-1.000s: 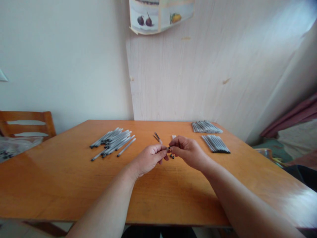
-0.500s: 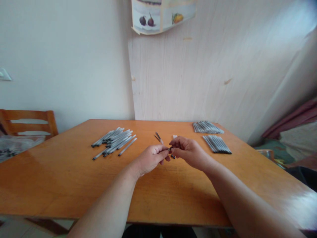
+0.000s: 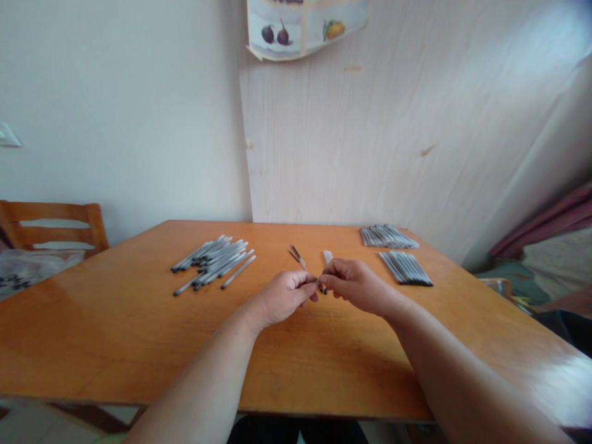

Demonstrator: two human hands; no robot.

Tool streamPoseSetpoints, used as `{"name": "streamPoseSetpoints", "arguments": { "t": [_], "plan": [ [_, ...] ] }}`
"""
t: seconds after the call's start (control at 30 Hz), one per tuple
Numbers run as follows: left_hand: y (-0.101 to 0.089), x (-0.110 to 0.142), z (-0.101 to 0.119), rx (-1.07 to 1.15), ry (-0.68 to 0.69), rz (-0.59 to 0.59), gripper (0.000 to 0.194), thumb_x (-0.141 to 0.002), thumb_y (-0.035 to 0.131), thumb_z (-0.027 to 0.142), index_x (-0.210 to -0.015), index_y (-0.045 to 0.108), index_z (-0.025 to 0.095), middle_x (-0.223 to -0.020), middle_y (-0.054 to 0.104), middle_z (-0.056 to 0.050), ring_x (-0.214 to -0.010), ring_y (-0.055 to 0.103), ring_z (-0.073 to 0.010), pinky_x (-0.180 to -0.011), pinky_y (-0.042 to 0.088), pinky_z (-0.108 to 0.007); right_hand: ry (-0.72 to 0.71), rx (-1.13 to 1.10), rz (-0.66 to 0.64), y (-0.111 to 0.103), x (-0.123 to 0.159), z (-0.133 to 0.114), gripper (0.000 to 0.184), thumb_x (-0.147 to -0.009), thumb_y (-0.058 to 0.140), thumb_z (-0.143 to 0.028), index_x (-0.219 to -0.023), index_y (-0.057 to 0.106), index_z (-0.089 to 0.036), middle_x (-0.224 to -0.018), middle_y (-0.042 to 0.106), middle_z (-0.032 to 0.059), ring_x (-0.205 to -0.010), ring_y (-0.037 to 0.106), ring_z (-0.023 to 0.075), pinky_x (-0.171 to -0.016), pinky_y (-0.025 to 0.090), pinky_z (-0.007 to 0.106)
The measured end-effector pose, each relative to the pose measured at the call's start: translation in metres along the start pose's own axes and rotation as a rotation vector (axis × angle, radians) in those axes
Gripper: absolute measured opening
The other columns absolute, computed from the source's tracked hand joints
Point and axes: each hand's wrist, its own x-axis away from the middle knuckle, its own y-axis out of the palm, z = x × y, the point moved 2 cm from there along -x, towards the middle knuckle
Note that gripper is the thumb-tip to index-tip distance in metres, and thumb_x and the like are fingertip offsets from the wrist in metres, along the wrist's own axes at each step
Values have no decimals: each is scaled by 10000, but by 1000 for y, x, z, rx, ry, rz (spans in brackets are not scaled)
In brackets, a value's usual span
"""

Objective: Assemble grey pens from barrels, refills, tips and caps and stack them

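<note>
Over the middle of the table, my left hand (image 3: 287, 297) and my right hand (image 3: 354, 283) meet at the fingertips. Both are closed in a pinch on a small thin dark piece (image 3: 319, 282), mostly hidden by the fingers, so its exact kind does not show. Just behind and beneath my right hand lie a few clear pens (image 3: 328, 255), their black ends showing below the fingers. Two thin dark-tipped sticks, like pen refills (image 3: 296, 253), lie beyond my left fingertips.
A loose pile of grey pens with black ends (image 3: 217, 259) lies left on the wooden table (image 3: 185, 345). Two flat rows of pens, a nearer one (image 3: 406, 268) and a farther one (image 3: 387, 236), lie right. A chair (image 3: 55, 225) with a plastic bag (image 3: 41, 268) stands left.
My hands stay pinched together at nearly the same place. The right hand has dipped slightly and its fingers have closed nearer the left fingertips, showing more of the clear pens behind. The view shifted slightly.
</note>
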Motion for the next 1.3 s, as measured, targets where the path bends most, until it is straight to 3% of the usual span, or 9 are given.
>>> {"name": "streamPoseSetpoints", "arguments": {
  "t": [0.17, 0.37, 0.53, 0.67, 0.87, 1.07, 1.17, 1.3],
  "plan": [
    [2, 0, -1, -38, 10, -29, 270, -891, 549, 391, -974, 690, 176, -809, 665, -48, -680, 553, -136, -613, 405, -244, -61, 181, 9, 3, -1, -1, 326, -933, 460, -377, -690, 551, -179, -641, 544, 0, -594, 477, 112, -549, 348, 238],
    [2, -1, -2, -31, 13, -41, 294, -896, 539, 417, -956, 676, 164, -823, 665, -47, -650, 538, -124, -611, 412, -242, -60, 129, -9, 2, -1, 0, 514, -984, 321, -519, -695, 566, -171, -642, 552, 14, -604, 499, 120, -571, 363, 246],
    [0, -1, -2, -31, 0, -26, 299, -904, 530, 412, -955, 661, 149, -822, 655, -35, -648, 519, -108, -625, 407, -237, -115, 80, 82, -5, 0, 1, 345, -954, 433, -456, -785, 551, -179, -711, 573, 17, -648, 511, 127, -584, 381, 246],
    [0, 0, -3, -41, 8, -23, 315, -918, 505, 424, -984, 657, 157, -831, 648, -30, -658, 510, -106, -620, 397, -233, -108, 72, 33, -5, 1, -1, 194, -900, 525, -353, -830, 581, -180, -719, 574, 9, -645, 511, 125, -568, 378, 240],
    [1, 0, -2, -68, -16, -40, 309, -910, 518, 410, -993, 667, 154, -834, 654, -39, -682, 529, -116, -630, 409, -232, -105, 178, 49, 3, 0, -2, 306, -932, 471, -363, -693, 531, -183, -628, 515, -11, -588, 456, 112, -542, 324, 246],
    [2, -1, -3, -33, -19, -38, 315, -906, 526, 416, -1013, 662, 152, -827, 657, -35, -660, 525, -110, -633, 418, -237, -149, 168, 46, 4, -2, 2, 421, -981, 380, -460, -707, 540, -182, -661, 546, 3, -617, 495, 121, -583, 343, 259],
    [1, -1, -4, -27, -15, -15, 330, -906, 526, 438, -994, 663, 152, -835, 662, -38, -663, 529, -112, -638, 416, -242, -149, 127, 90, -1, -1, 1, 381, -975, 392, -451, -731, 519, -187, -675, 527, 0, -623, 485, 121, -587, 353, 255],
    [0, 0, -1, -26, -10, -10, 346, -906, 518, 458, -978, 660, 150, -825, 653, -37, -658, 525, -112, -634, 414, -244, -130, 97, 57, -3, 1, -3, 251, -936, 473, -374, -790, 545, -184, -703, 544, 0, -636, 487, 117, -585, 363, 244]
  ]
}}
